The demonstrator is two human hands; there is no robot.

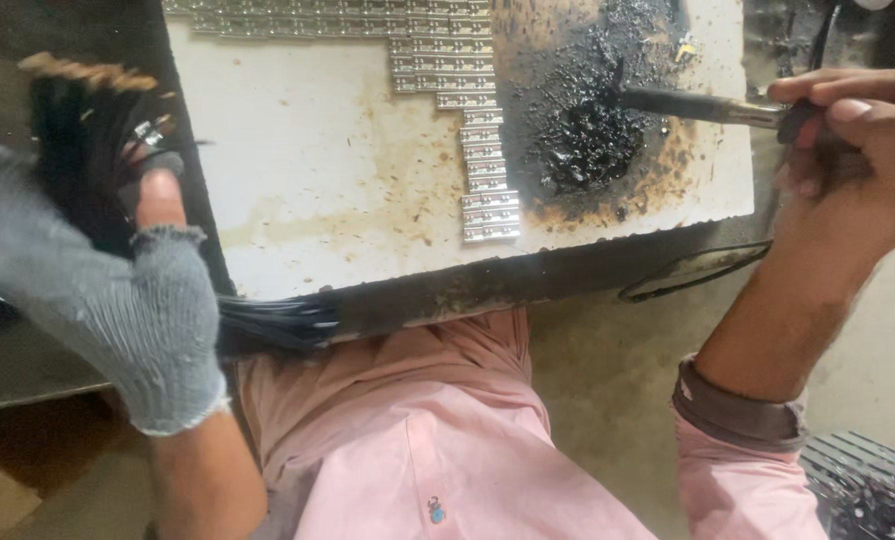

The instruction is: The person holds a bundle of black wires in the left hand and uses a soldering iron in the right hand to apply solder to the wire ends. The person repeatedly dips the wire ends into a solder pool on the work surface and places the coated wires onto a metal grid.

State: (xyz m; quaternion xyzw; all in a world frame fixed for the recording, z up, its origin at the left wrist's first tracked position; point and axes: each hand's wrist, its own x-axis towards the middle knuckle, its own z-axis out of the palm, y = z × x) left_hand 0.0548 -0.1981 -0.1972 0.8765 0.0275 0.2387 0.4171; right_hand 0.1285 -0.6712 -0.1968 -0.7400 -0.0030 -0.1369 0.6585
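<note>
Left hand point(117, 290), in grey fingerless glove, had fingers wrapped tight round a bundle of black wires point(82, 150), left of the white surface point(307, 170); right hand point(857, 140) pinched a soldering iron point(702, 105), tip at burnt patch point(592, 140); metal clips point(482, 165) lay just left of patch.

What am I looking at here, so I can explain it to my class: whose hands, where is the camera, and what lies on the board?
One picture, from a camera on the worker's head, looking down past a pink shirt. The left hand, in a grey knitted glove, has a grip on a bundle of black wires with bare copper tips. The bare right hand holds a metal soldering-type tool, tip at a charred black patch on a stained white board. Rows of small silver metal pieces lie there.
</note>
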